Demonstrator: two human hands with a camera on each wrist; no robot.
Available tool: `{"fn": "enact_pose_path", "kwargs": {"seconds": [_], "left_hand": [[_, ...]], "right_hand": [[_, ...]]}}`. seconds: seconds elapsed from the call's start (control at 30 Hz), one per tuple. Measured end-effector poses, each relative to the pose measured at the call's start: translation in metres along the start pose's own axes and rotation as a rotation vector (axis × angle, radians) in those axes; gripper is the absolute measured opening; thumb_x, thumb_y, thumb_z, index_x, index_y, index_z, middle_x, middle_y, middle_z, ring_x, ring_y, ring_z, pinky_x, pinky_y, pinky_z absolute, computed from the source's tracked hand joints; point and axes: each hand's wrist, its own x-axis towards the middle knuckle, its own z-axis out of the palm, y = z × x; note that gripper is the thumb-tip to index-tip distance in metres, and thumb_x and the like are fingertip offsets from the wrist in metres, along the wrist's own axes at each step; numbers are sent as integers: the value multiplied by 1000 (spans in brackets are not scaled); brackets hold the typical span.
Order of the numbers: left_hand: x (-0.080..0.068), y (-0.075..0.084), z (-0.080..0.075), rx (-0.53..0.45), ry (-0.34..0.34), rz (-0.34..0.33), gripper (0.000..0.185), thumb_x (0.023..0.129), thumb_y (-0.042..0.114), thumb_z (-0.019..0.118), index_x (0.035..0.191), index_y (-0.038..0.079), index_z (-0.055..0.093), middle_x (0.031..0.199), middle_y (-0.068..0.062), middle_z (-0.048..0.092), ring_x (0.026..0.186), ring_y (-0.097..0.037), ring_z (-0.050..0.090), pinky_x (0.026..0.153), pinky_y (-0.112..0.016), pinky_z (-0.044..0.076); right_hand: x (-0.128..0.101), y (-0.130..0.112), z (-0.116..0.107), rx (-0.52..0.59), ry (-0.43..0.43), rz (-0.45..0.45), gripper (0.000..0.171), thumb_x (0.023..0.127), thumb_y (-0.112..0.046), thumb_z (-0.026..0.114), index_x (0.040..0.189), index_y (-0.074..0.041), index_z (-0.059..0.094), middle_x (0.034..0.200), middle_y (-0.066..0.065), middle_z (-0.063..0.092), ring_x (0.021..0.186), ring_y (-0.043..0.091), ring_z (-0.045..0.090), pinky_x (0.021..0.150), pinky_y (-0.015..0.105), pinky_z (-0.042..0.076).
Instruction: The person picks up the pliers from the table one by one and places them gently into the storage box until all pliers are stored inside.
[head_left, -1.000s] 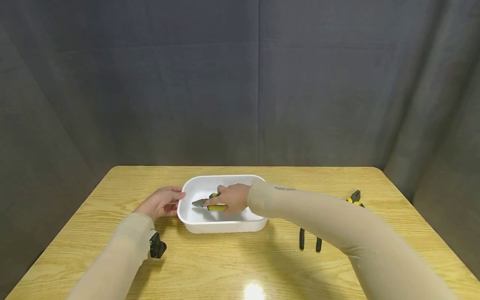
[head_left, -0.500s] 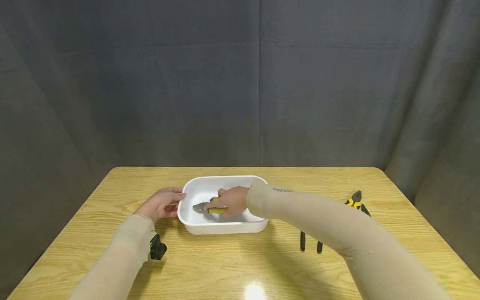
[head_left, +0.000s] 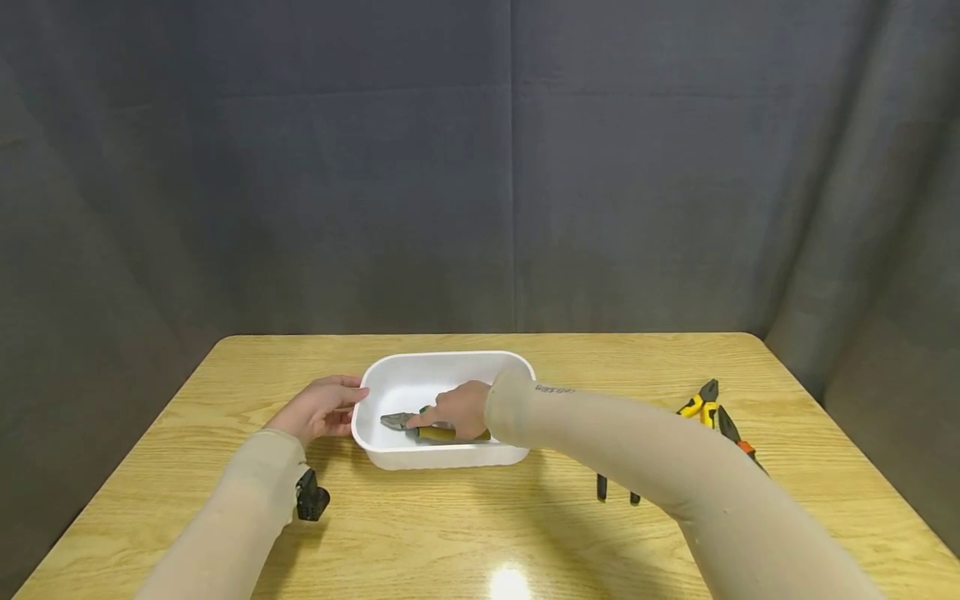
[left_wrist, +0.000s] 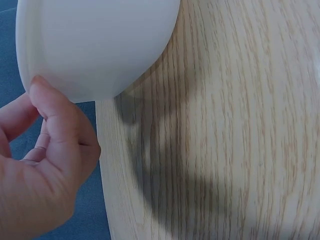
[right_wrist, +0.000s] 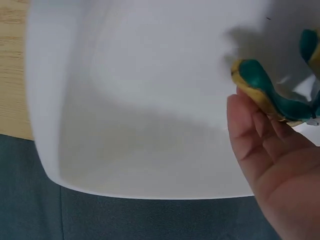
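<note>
I see my right hand (head_left: 456, 410) lowering yellow-handled pliers (head_left: 420, 427) inside the white tray (head_left: 390, 379), fingers seemingly curled around 1 handle. My left hand (head_left: 318, 408) touches the tray's rim, steadying it on the surface (head_left: 465, 533).

Your right hand (head_left: 459, 408) covers most of the green-and-yellow pliers (head_left: 420, 427) in the white tub (head_left: 390, 454); only the nose shows. Your right sleeve (head_left: 637, 450) hides the middle of the table's other pliers (head_left: 708, 404). Right wrist view: handles cut off at the edge.
</note>
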Motion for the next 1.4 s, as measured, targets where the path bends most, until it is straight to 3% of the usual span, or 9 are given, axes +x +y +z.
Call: {"fn": "enact_pose_path", "kwargs": {"seconds": [0.17,0.3,0.63,0.93,1.2,1.4], "left_hand": [[0,0,-2,-7,5,-2,48,99,10,55,142,-3,37,98,-10,52,68,-13,50,57,-21,52],[2,0,-4,-7,6,-8,48,99,10,55,142,-3,37,100,-11,52,69,-13,50,58,-21,52],[3,-1,-8,-12,9,-13,50,100,10,54,144,-3,34,104,-13,52,70,-14,51,58,-21,52],[6,-1,-11,-19,4,1,48,100,10,53,143,-3,35,98,-10,53,67,-12,50,56,-19,50],[9,-1,-12,-20,10,-6,50,100,10,53,144,-2,34,95,-9,50,70,-12,49,58,-20,50],[9,-1,-9,-17,9,-11,51,100,11,54,145,-2,34,93,-7,52,70,-12,50,58,-20,51]], "right_hand": [[4,1,5,-98,10,-23,76,93,-20,67,150,-50,25,92,-4,47,66,11,42,59,23,39],[7,5,7,-98,13,-36,77,94,-22,67,150,-50,23,96,-5,47,65,11,44,58,23,40],[-8,15,-4,96,67,-82,74,90,-22,69,151,-39,31,118,-2,54,83,12,52,72,25,44],[-34,21,-13,175,141,-90,77,88,-28,74,152,-31,33,129,2,52,102,14,58,84,27,46],[-55,37,-12,302,192,-125,73,92,-33,68,153,-20,32,136,10,49,120,24,52,100,36,42],[-70,47,-7,370,255,-136,72,91,-28,69,152,-17,34,138,11,48,125,24,47,102,39,40]]}}
